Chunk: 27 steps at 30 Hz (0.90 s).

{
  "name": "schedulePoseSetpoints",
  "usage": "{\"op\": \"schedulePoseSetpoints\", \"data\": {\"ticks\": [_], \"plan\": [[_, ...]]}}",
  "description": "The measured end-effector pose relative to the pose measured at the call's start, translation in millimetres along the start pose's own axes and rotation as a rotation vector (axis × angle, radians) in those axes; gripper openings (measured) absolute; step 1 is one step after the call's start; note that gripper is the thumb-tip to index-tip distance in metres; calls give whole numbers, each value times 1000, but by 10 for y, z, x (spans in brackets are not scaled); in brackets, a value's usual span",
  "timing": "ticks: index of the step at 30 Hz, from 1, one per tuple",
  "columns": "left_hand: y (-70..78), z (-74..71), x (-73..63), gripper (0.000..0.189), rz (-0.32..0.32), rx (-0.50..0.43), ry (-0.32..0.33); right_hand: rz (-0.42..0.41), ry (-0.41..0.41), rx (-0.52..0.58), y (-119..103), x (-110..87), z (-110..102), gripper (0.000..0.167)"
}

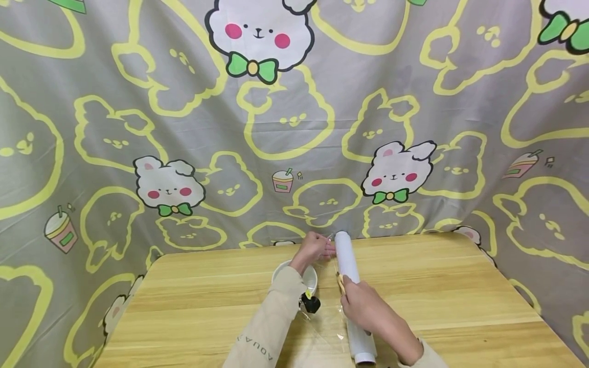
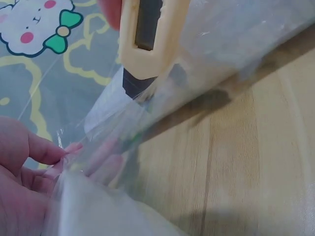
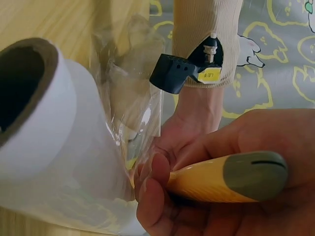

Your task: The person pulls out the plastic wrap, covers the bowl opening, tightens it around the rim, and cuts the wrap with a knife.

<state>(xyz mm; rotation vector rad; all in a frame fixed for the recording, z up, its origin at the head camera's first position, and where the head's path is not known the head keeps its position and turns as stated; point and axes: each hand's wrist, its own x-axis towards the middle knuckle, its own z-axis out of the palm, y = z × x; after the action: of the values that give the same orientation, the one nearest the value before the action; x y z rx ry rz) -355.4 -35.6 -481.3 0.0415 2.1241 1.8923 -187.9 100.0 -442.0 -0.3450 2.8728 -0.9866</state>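
Note:
A roll of cling film (image 1: 348,258) lies lengthwise on the wooden table, right of a white bowl (image 1: 312,280). My left hand (image 1: 316,246), beyond the bowl, pinches the clear film (image 2: 101,160) drawn off the roll, its fingers partly seen through it. Over the roll, my right hand (image 1: 365,306) grips a yellow utility knife (image 3: 204,178) with a grey end. In the left wrist view, the knife's dark blade (image 2: 135,84) meets the stretched film near the left hand. Film spreads over the bowl; my left forearm hides part of the bowl.
The wooden table (image 1: 442,286) reaches back to a grey patterned cloth (image 1: 294,128), which hangs behind it and on both sides. A black camera mount (image 3: 170,73) is worn at the left sleeve. Loose film lies on the table near the roll.

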Motion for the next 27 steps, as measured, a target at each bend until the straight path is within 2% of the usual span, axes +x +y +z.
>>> {"op": "schedulePoseSetpoints", "data": {"ticks": [13, 20, 27], "plan": [[19, 14, -16, 23, -7, 19, 13, -12, 0, 4, -14, -171, 8, 48], [18, 7, -23, 23, 0, 4, 10, -6, -29, 21, -31, -274, 23, 50], [22, 2, -30, 25, 0, -5, -3, -49, 7, -25, -22, -346, 58, 48]]}}
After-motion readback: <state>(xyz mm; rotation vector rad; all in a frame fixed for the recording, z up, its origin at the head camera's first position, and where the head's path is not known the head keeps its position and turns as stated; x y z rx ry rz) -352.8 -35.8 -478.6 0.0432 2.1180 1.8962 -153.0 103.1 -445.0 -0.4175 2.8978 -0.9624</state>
